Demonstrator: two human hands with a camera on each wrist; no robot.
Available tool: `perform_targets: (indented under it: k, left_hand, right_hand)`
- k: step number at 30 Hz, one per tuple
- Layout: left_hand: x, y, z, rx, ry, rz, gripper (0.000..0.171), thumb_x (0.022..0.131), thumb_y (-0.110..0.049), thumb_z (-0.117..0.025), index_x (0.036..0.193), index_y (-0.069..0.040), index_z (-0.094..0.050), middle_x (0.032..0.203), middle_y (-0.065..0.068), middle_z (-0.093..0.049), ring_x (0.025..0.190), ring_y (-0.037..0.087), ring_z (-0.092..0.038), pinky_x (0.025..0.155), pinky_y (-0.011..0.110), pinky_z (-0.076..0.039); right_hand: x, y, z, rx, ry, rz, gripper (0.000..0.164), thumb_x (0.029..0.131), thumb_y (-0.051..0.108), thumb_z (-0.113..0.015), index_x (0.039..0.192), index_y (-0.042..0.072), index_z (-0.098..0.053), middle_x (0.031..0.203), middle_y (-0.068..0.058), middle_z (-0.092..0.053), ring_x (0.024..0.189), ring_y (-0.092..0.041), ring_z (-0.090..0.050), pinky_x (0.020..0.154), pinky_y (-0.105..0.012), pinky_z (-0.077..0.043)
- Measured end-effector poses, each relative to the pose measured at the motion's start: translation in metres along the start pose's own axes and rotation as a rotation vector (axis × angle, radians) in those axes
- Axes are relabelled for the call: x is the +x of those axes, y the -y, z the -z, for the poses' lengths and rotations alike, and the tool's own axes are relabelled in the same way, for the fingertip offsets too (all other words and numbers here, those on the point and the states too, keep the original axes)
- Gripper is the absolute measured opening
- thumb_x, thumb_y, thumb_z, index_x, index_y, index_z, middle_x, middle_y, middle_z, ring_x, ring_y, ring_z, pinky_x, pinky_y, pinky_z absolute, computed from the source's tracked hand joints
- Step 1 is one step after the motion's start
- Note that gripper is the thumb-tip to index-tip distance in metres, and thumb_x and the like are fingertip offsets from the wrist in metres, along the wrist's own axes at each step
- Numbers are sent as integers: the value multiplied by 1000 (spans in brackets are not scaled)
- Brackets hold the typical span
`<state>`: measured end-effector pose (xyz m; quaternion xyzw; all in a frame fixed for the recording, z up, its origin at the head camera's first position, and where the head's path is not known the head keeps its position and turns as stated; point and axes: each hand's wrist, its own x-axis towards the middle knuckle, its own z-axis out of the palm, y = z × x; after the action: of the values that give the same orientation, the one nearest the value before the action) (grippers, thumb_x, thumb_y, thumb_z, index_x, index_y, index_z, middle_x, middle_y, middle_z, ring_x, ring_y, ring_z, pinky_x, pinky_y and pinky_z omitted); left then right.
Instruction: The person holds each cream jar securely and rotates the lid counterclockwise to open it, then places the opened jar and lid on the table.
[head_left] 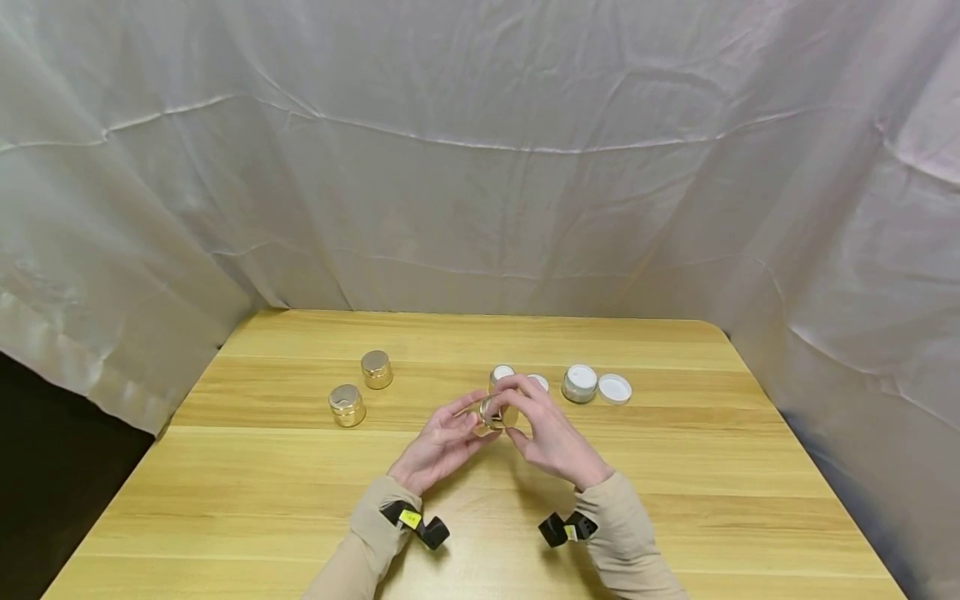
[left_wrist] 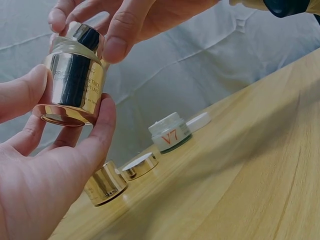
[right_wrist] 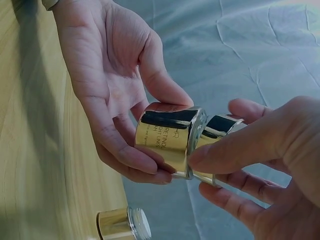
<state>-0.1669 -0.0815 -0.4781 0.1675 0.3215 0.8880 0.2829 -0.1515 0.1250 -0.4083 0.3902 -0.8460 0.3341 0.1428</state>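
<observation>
My left hand holds a gold cosmetic jar tilted above the table, its fingers and thumb round the sides. With fingers and thumb, my right hand grips the gold lid at the jar's mouth. The lid sits askew there, and a strip of the jar's glass neck shows in the left wrist view. Just beyond the hands stands a lidless gold jar with a white top. Its neighbour is a gold lid lying on the wood.
Two lidded gold jars, one nearer and one farther, stand on the left of the wooden table. To the right, a lidless jar marked V7 stands beside a white lid. Grey cloth hangs behind the table.
</observation>
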Motion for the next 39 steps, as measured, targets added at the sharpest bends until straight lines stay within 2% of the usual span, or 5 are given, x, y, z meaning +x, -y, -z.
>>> perform_targets:
  k: [15,20,28,34,39]
  left_hand:
    - [-2,-2,1,-76,22,-44,34,104,1,-41,134,-11,-51,139,7,-54,129,17,-57,118,33,-45]
    - [-1,-2,1,-115,27,-69,33,101,1,-50,132,-10,-51,139,8,-50,129,17,-55,118,31,-44]
    - [-1,-1,3,-125,32,-100,40,94,5,-60,131,-8,-53,138,9,-51,127,18,-57,117,34,-46]
    - [-1,-2,1,-118,11,-117,37,95,3,-59,130,-10,-57,134,6,-53,125,16,-56,118,36,-45]
    - [-2,-3,1,-137,5,-146,34,95,2,-60,126,-11,-62,132,4,-52,123,16,-54,118,35,-45]
  right_hand:
    - [1,-2,-3,37,-112,-16,59,72,-16,-77,125,5,-63,128,-14,-58,123,-28,-58,111,-45,-51]
    - [2,-3,-5,57,-163,-25,61,72,-16,-78,128,0,-62,126,-15,-57,119,-31,-59,108,-45,-53]
    - [3,-3,-8,60,-240,-100,61,74,-15,-78,131,0,-62,128,-16,-58,119,-31,-60,104,-46,-54]
    - [3,-5,-12,67,-256,-179,61,73,-12,-79,130,-1,-61,132,-17,-64,121,-36,-63,108,-53,-52]
    - [3,-7,-17,86,-288,-213,62,72,-11,-81,131,-1,-61,128,-18,-65,114,-33,-65,101,-49,-57]
